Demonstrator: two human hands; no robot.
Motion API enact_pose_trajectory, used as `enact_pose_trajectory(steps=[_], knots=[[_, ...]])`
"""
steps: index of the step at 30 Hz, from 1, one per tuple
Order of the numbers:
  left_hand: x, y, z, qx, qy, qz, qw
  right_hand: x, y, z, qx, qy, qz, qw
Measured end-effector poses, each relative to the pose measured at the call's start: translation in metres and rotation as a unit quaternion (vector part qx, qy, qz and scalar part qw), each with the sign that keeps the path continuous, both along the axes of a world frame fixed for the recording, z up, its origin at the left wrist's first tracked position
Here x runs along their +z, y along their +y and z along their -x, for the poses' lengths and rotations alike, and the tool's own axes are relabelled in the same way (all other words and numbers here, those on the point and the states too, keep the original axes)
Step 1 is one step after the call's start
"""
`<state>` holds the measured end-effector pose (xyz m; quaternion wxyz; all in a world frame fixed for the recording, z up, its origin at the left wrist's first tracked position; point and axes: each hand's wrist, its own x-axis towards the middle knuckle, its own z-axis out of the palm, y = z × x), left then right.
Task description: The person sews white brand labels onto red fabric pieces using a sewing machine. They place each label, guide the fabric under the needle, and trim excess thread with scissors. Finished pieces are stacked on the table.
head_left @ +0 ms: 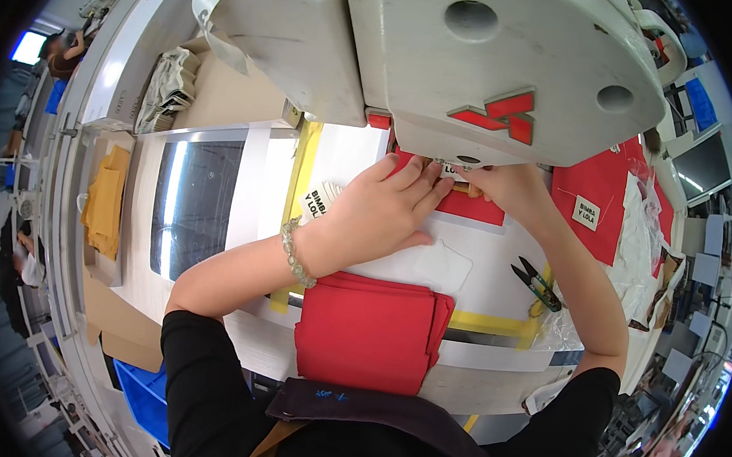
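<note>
Under the pale industrial sewing machine [510, 70], a piece of red fabric [478, 210] lies flat with a small white printed label [451, 173] on it. My left hand [375, 214] rests on the fabric left of the label, palm down and fingers stretched. The fingers of my right hand [502, 189] bend together at the label's right edge, beside a small tan piece; what they pinch is partly hidden by the machine head. A fan of white labels [321, 199] sits by my left wrist. Closer to me lies a folded red fabric stack [364, 333].
Thread snips [537, 285] with dark green handles lie right of the work. Farther right is red fabric [592, 234] bearing a white label, beside clear plastic wrap [638, 228]. At left are a box of yellow cloth [104, 204] and a dark glossy panel [197, 206].
</note>
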<state>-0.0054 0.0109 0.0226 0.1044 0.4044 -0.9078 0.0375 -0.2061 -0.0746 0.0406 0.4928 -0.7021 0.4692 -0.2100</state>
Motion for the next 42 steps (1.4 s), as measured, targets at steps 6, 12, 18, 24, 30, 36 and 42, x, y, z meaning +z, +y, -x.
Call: enact_pose_trajectory(steps=[6,12,18,24,30,36,42], knots=[[-0.003,0.003,0.005,0.013,-0.019,0.009,1.000,-0.014,0.008,0.014,0.046,0.143,0.268,0.952],[0.002,-0.007,-0.006,-0.015,0.056,-0.019,0.998,-0.015,0.015,0.041,0.164,0.157,0.504,0.833],[-0.001,-0.009,-0.007,-0.009,0.025,0.011,1.000,-0.015,0.019,0.045,0.185,0.210,0.555,0.783],[-0.006,-0.002,0.003,0.031,-0.002,-0.003,1.000,-0.022,0.028,0.032,0.183,0.198,0.538,0.799],[0.003,-0.007,-0.020,0.026,0.067,-0.068,0.995,-0.025,0.025,0.031,0.234,0.160,0.447,0.848],[0.000,-0.017,-0.027,0.021,0.069,-0.042,0.997,-0.027,0.020,0.027,0.225,0.148,0.434,0.859],[0.002,-0.018,-0.026,0.026,0.070,-0.054,0.996,-0.028,0.019,0.023,0.214,0.147,0.376,0.889]])
